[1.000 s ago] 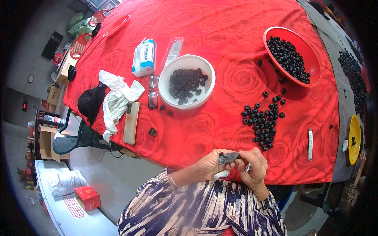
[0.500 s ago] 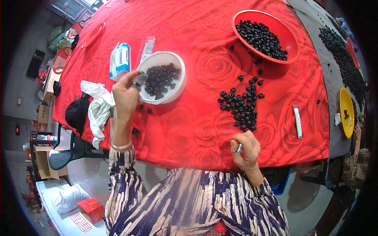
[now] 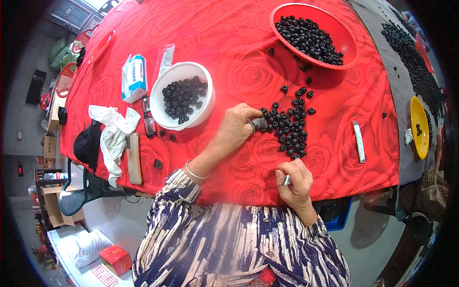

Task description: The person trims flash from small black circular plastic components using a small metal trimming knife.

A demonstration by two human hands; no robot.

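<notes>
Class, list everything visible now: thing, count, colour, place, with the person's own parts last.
Tablecloth: one, red, across the middle
Large bowl: one, red, upper right
Smaller bowl: one, white, left of centre
Small pieces: many, black, in bowls, heaped near centre, far right
Tissue pack: one, blue-white, left of white bowl
Packet: one, clear, behind white bowl
Glasses: one, dark, beside white bowl
Phone: one, tan, below glasses
Crumpled cloth: one, white, beside phone
Strip: one, white, right
Plate: one, yellow, far right
Chair: one, dark, lower left
Far-left background: too small to list
Left hand: one, beside central pieces
Right hand: one, holding silvery object
</notes>
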